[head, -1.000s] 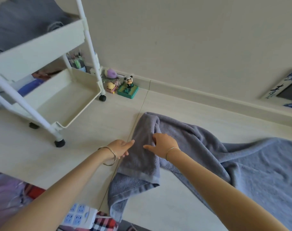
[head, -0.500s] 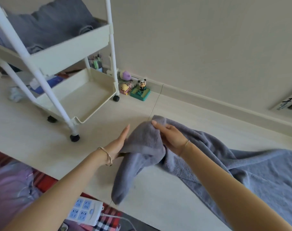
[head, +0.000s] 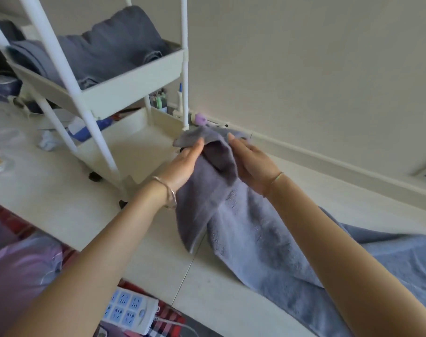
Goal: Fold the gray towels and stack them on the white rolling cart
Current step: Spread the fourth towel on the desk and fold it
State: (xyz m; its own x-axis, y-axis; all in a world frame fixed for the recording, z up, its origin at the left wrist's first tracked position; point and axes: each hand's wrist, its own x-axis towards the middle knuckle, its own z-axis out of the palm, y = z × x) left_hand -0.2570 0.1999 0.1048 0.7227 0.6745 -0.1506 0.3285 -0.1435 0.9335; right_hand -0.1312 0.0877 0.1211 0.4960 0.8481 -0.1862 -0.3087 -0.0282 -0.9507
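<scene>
A person's two hands raise one end of a gray towel (head: pixel 243 227) off a pale tiled floor (head: pixel 49 198), just in front of a white rolling cart (head: pixel 134 86). The left hand (head: pixel 182 164) lies flat against the towel's left side, its fingers (head: pixel 197 147) straight and pressed together, with the cloth's top fold draped over their tips. The right hand (head: pixel 253 166) meets the towel from the other side, palm turned inward and fingers (head: pixel 232 139) stretched along the fold. The cloth covers part of that palm, so it cannot be told whether this hand pinches the towel or only presses it. The lifted end hangs between the two hands, while the rest of the towel trails down and to the right across the floor. Folded towels (head: pixel 109 49) of the same gray fill the cart's upper tray. The lower tray (head: pixel 143 147) sits just behind the hands. Each wrist carries a thin bracelet (head: pixel 169 193). A white power strip (head: pixel 131 310) lies on checked fabric at the lower edge of the view.
</scene>
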